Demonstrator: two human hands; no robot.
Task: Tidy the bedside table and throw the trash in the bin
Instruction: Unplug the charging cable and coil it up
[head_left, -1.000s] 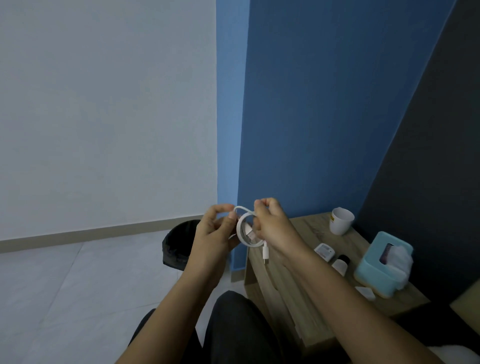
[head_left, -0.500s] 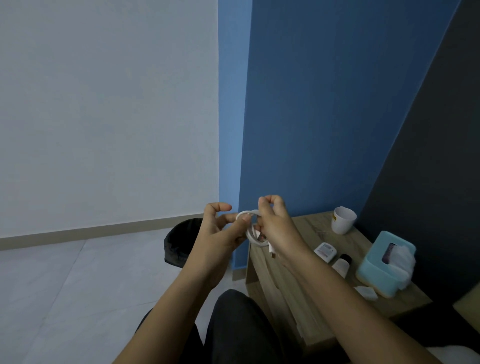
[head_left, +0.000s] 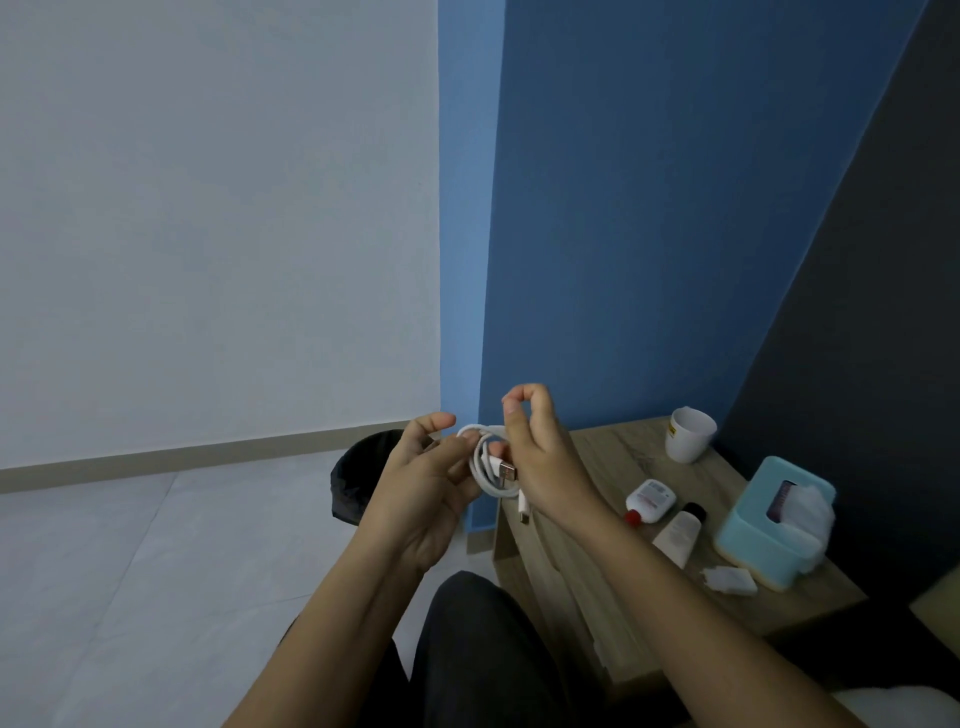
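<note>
A white charging cable (head_left: 488, 465) is coiled into a small loop in the air, left of the wooden bedside table (head_left: 618, 452). My left hand (head_left: 431, 483) pinches the coil's left side and my right hand (head_left: 545, 462) grips its right side, thumb and forefinger raised. One USB plug pokes out across the coil and another end dangles below. A black bin (head_left: 353, 483) stands on the floor behind my left hand, partly hidden. A crumpled white scrap (head_left: 730, 579) lies near the table's front.
On the table stand a white cup (head_left: 688, 434), a small white bottle with a red cap (head_left: 649, 501), a white tube with a black cap (head_left: 678, 535) and a light blue tissue box (head_left: 769, 525). Blue wall behind, pale tiled floor to the left. My dark-trousered knee is below.
Both hands kept working the coil. The right hand's fingers have lifted above the loop, and a USB plug now lies across the coil's centre. The hands shifted slightly left of the table.
</note>
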